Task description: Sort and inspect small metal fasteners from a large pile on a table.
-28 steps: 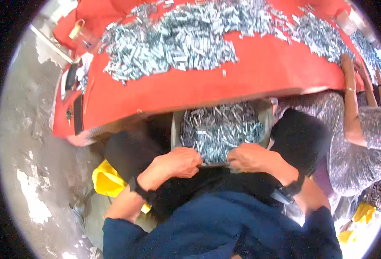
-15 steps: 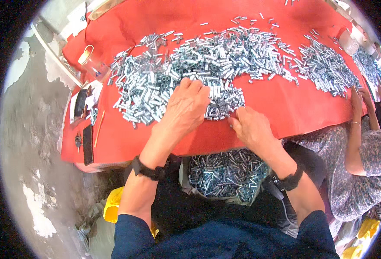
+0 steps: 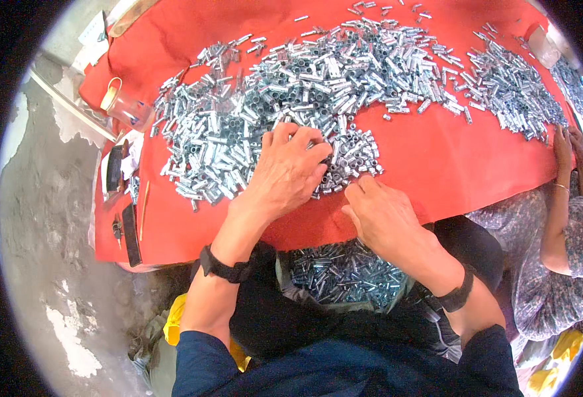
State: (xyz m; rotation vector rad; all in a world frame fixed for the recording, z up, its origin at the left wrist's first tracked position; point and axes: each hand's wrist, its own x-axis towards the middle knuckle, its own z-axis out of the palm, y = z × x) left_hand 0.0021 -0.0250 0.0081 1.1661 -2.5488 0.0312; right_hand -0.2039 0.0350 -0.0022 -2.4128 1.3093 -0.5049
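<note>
A wide heap of small silvery metal tubes lies on a red cloth. My left hand is on the heap's near part, its bent fingers spread over the tubes and its palm turned down. To its right, at the heap's near edge, is my right hand. Its fingers are loosely bent, with the thumb apart from them, and I see no tube in them. Several tubes stand on end between the two hands. The fingertips of my left hand are partly hidden among the tubes.
Below the table edge, a lined container holds more tubes. At left stand a clear jar, a black strip and a thin stick. Another person's hands are at a second heap on the right.
My left hand has shifted slightly right, and its fingers have spread. My right hand has moved a little down and left, its thumb coming away from the pile edge. The view has shifted slightly.
</note>
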